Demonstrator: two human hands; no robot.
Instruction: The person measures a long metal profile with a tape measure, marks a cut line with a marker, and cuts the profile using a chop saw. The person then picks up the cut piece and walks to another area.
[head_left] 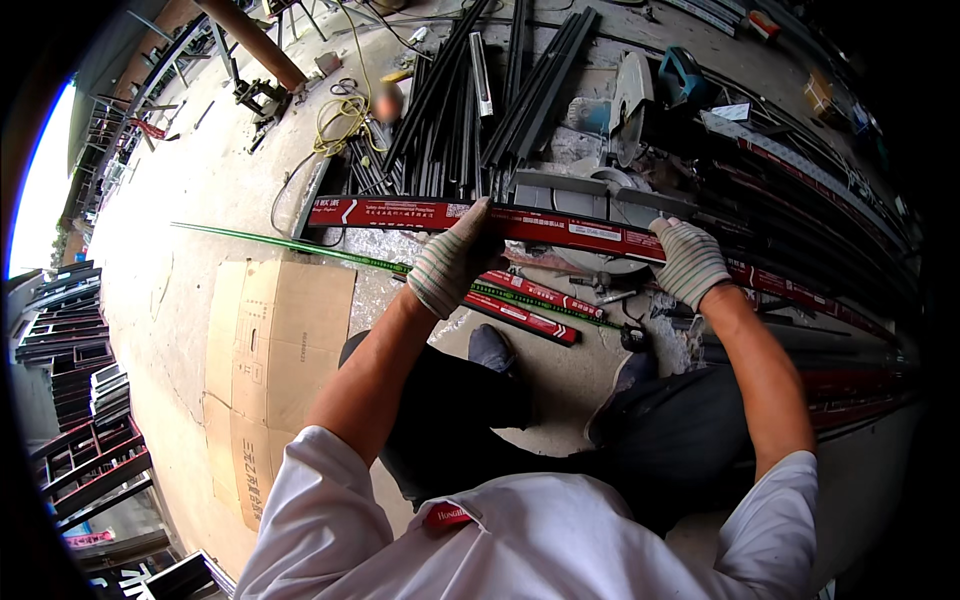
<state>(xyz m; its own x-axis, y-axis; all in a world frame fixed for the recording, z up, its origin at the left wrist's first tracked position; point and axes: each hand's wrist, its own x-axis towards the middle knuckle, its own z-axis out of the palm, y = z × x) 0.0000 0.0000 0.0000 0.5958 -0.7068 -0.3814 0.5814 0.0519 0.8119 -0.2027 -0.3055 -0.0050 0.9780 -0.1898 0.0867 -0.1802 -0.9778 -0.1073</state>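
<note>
A long dark metal profile covered in red printed film lies crosswise in front of me. My left hand, in a white striped knit glove, is closed on its near edge left of the middle. In a matching glove, my right hand grips the same profile farther right. A green tape measure blade runs out straight on the near side, passing under my left hand; whether that hand touches it is hidden. The blade leads to a dark tape case by my foot. Shorter red-filmed pieces lie beneath the blade.
Beyond the profile stands a cut-off saw with a large round blade and a teal motor housing. Black profiles are heaped beside it. Flattened cardboard covers floor on my left. A yellow cable lies coiled farther off.
</note>
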